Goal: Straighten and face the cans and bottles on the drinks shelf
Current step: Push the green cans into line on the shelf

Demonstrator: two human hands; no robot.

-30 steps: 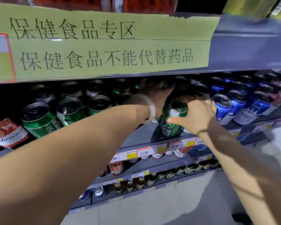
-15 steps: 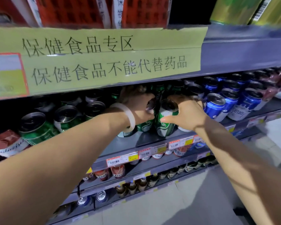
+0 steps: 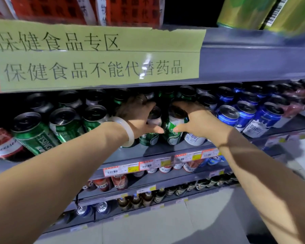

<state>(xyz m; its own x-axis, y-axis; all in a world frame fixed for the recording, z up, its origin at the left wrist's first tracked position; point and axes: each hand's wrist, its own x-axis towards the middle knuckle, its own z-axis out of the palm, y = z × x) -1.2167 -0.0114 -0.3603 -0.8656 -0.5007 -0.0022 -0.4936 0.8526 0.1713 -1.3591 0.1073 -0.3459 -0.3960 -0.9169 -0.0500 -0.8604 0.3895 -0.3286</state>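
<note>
Left hand (image 3: 139,117), right hand (image 3: 199,120) each grasp green can (image 3: 173,131), shelf lip (image 3: 130,155) clear

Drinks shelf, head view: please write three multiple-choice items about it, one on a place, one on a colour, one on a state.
1. Where do the blue cans stand from the right hand?
A. to its right
B. to its left
C. on the shelf below

2. What colour is the can that the right hand grips?
A. red
B. green
C. yellow

3. How is the left hand?
A. hanging idle
B. flat on the sign
C. curled round a can

Answers: 1 A, they fill the right side of the shelf; 2 B, its wall is green with white; 3 C, fingers and thumb wrap the can.
</note>
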